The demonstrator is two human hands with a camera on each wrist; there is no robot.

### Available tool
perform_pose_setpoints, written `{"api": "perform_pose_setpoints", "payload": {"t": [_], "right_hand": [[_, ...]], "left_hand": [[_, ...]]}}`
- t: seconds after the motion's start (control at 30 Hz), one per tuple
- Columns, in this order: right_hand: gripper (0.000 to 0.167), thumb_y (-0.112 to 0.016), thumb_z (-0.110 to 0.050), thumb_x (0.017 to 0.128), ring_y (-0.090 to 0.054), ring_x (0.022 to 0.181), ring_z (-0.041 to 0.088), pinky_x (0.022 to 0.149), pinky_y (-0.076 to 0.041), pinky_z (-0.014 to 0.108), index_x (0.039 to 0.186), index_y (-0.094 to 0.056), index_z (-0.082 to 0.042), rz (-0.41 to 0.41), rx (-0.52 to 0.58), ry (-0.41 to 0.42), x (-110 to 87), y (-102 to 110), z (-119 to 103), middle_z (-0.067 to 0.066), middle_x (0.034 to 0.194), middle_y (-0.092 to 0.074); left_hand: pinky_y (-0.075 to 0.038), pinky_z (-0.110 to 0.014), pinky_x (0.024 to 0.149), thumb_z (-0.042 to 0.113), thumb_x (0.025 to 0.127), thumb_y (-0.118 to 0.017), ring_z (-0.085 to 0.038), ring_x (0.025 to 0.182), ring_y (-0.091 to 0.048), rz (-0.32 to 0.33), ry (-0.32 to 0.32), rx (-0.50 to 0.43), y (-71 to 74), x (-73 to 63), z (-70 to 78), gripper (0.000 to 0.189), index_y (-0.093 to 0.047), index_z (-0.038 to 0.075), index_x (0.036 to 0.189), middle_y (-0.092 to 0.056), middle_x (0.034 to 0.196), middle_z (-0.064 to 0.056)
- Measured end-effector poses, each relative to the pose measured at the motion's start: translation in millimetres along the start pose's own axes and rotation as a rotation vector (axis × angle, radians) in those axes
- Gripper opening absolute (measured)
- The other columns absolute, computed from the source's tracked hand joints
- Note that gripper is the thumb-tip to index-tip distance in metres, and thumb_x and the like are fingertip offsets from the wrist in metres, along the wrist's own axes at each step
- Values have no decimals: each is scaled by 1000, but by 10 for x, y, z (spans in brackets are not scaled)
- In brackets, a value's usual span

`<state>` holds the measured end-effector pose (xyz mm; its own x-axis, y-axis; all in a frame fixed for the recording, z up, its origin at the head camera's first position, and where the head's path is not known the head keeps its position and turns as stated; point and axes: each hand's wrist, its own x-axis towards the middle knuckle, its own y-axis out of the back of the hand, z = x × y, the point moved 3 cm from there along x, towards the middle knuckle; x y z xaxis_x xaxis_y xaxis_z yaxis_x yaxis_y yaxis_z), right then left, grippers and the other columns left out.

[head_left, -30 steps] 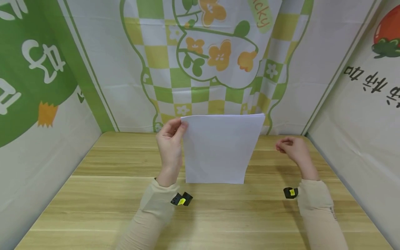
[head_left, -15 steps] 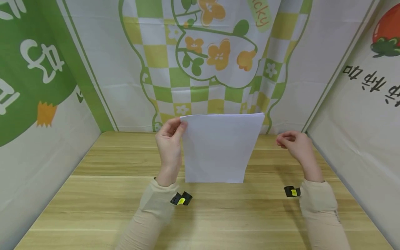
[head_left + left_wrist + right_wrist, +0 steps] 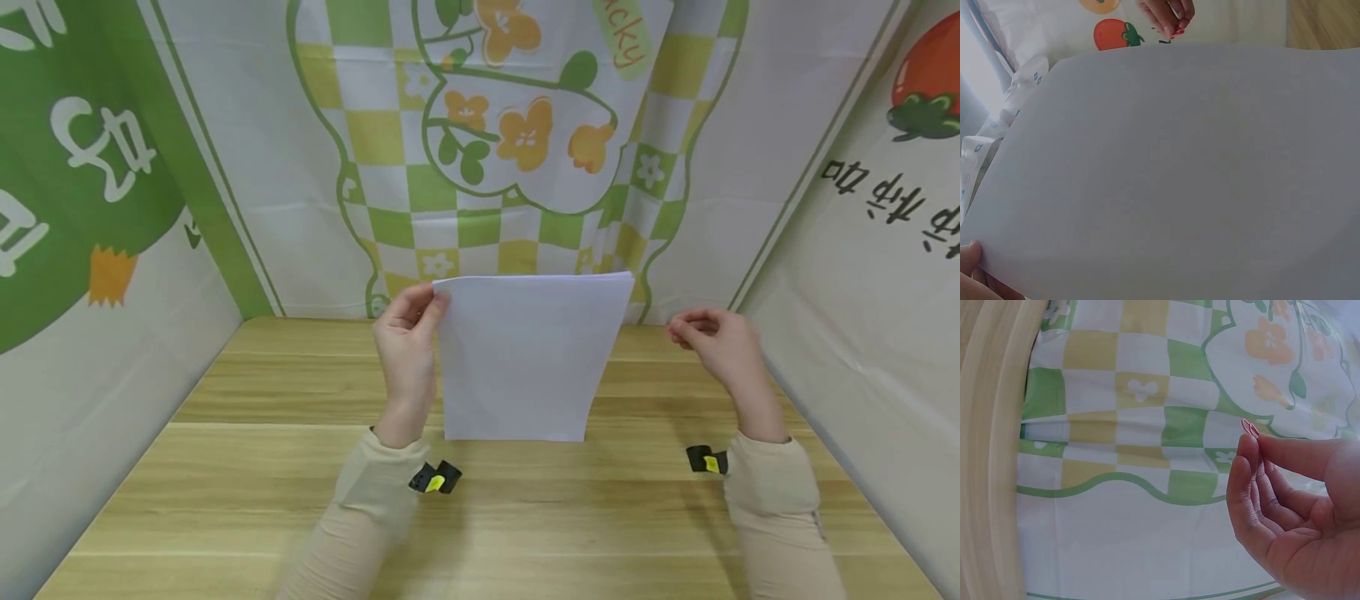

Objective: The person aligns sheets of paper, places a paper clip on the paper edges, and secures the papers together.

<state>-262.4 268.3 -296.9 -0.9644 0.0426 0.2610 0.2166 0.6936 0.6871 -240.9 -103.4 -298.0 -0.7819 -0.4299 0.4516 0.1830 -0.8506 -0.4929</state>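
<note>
Left hand (image 3: pixel 407 343): thumb on the near face of the plain white rectangular paper stack (image 3: pixel 531 358), fingers bent behind it, pinching its upper left corner. The stack stands roughly upright over the middle of the pale wood-grain table (image 3: pixel 570 517), well in from the left and right edges; a doubled line at its top right corner shows more than one layer. Whether its lower edge touches the tabletop cannot be told.

Right hand (image 3: pixel 722 350): near the table's far right corner, apart from the stack. Thumb and index fingertips meet on a small pinkish-red looped clip (image 3: pixel 1251 430), its loops protruding past the fingertips; remaining fingers loosely bent.

Beige sleeves (image 3: pixel 382 475) on both arms. Green, yellow and white checked fabric backdrop (image 3: pixel 480 225) hangs beyond the far edge.
</note>
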Motion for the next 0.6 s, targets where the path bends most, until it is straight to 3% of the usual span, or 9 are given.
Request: {"api": "perform_pose_setpoints", "payload": {"t": [0.27,0.47,0.6], "right_hand": [[41,-57,-37,94,-56,69,-15,64,-46,8,109,-63,0,65,8,35,-38,86,-109,-1,89,-69],[40,-57,-36,94,-56,70,-15,64,-47,8,110,-63,1,90,18,60,-60,139,-173,7,95,-68],[40,-58,-37,93,-56,69,-15,63,-45,7,108,-65,-1,123,3,78,-79,179,-238,1,91,-68]], "left_hand": [[-48,-17,66,-5,80,-71,-7,71,-61,15,3,1,4,4,-3,19,-72,14,81,-71,78,5],[-47,-18,65,1,79,-74,-7,71,-61,15,-2,8,11,11,-15,12,-72,13,82,-72,80,0],[-49,-19,68,4,79,-74,-8,74,-63,6,5,6,12,10,-5,11,-72,15,83,-72,82,-2]]}}
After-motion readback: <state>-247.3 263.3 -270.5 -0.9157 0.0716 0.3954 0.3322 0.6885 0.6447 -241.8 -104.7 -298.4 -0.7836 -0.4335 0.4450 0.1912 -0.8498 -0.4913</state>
